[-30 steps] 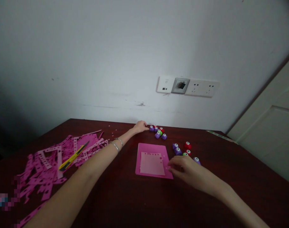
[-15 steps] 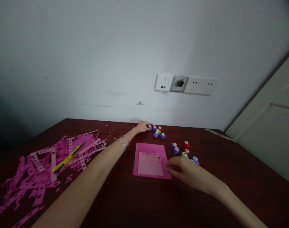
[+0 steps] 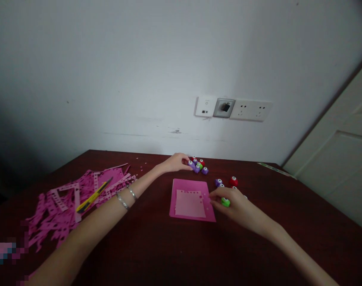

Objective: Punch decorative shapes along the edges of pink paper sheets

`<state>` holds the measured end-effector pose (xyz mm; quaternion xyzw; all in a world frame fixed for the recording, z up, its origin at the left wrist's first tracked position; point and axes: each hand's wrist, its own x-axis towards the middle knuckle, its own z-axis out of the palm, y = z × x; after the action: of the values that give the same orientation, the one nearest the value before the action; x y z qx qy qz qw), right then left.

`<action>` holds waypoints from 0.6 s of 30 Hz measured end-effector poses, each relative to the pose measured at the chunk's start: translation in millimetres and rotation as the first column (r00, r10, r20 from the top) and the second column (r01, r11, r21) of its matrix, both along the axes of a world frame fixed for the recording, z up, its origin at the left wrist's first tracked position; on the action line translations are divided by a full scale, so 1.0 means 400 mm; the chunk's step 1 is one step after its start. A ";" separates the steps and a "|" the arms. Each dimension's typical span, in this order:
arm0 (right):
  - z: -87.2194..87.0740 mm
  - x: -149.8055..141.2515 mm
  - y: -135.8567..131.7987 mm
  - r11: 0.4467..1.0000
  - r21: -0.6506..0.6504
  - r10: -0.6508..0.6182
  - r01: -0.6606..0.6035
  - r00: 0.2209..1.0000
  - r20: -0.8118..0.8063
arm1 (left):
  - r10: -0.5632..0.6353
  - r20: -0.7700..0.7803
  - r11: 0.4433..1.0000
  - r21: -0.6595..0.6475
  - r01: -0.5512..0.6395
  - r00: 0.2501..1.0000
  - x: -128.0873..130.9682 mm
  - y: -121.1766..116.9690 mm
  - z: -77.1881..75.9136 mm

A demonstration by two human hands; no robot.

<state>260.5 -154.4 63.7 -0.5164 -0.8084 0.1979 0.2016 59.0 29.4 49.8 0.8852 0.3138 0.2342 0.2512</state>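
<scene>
My left hand (image 3: 179, 161) reaches to the far side of the table, its fingers closed around a purple craft punch (image 3: 191, 164) beside a cluster of other small punches (image 3: 198, 167). Nearer me, my right hand (image 3: 231, 202) is bent with a green craft punch (image 3: 225, 202) showing between its thumb and fingers. Its fingertips are at the right edge of a pink sheet (image 3: 176, 185). A paler pink square (image 3: 189, 204) lies on that sheet, with a few tiny punched bits near its top and right edges.
At the left lies a heap of punched pink paper strips (image 3: 62, 202), with a yellow utility knife (image 3: 93, 196) on top. Several more punches, including a red one (image 3: 233, 181), stand just beyond my right hand. Wall sockets (image 3: 251, 110) are behind the table.
My left hand has drawn the purple punch slightly toward me. The green punch, seen beyond my right hand before, now shows within its grasp. The view has shifted slightly.
</scene>
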 end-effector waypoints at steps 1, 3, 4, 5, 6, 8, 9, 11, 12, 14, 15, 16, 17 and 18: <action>0.000 -0.002 0.000 1.000 0.007 -0.008 0.008 1.000 -0.015 | -0.033 0.000 0.999 -0.011 0.033 0.999 -0.007 -0.033 0.014; -0.003 -0.008 0.002 1.000 0.013 -0.014 0.015 0.999 -0.052 | -0.104 -0.018 0.994 -0.018 0.103 0.994 -0.017 -0.095 0.033; -0.006 -0.012 0.002 1.000 0.011 -0.015 0.016 0.997 -0.073 | -0.129 -0.029 0.992 -0.017 0.129 0.991 -0.020 -0.121 0.038; -0.010 -0.016 0.003 1.000 0.005 -0.016 0.017 0.995 -0.094 | -0.152 -0.042 0.988 -0.017 0.152 0.987 -0.022 -0.144 0.040; -0.015 -0.020 0.004 1.000 -0.007 -0.019 0.018 0.994 -0.112 | -0.169 -0.049 0.986 -0.018 0.168 0.984 -0.023 -0.164 0.039; -0.027 -0.026 0.005 0.999 -0.042 -0.036 0.030 0.989 -0.141 | -0.197 -0.064 0.980 -0.016 0.197 0.978 -0.025 -0.192 0.033; -0.032 -0.028 0.005 0.997 -0.061 -0.046 0.037 0.988 -0.150 | -0.213 -0.079 0.977 -0.015 0.212 0.974 -0.025 -0.202 0.029; -0.043 -0.031 0.008 0.995 -0.091 -0.067 0.052 0.983 -0.173 | -0.241 -0.115 0.971 -0.015 0.240 0.964 -0.026 -0.212 0.021; -0.048 -0.031 0.009 0.993 -0.102 -0.078 0.060 0.979 -0.186 | -0.250 -0.128 0.968 -0.018 0.250 0.960 -0.026 -0.215 0.018; -0.054 -0.031 0.011 0.989 -0.127 -0.095 0.069 0.973 -0.212 | -0.253 -0.131 0.967 -0.025 0.252 0.959 -0.025 -0.217 0.015; -0.056 -0.030 0.012 0.987 -0.144 -0.101 0.070 0.969 -0.224 | -0.251 -0.125 0.968 -0.033 0.249 0.960 -0.024 -0.217 0.015; -0.057 -0.030 0.013 0.985 -0.160 -0.106 0.069 0.966 -0.235 | -0.252 -0.122 0.968 -0.043 0.249 0.960 -0.023 -0.218 0.015; -0.058 -0.030 0.013 0.983 -0.174 -0.108 0.066 0.963 -0.245 | -0.255 -0.121 0.967 -0.056 0.250 0.959 -0.022 -0.220 0.016; -0.059 -0.030 0.013 0.981 -0.184 -0.107 0.060 0.961 -0.254 | -0.259 -0.120 0.965 -0.069 0.253 0.958 -0.021 -0.222 0.018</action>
<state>248.4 -149.0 40.2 -0.5350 -0.7314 0.3262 0.2692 50.8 -59.5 56.8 0.9245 0.2182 0.1341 0.2822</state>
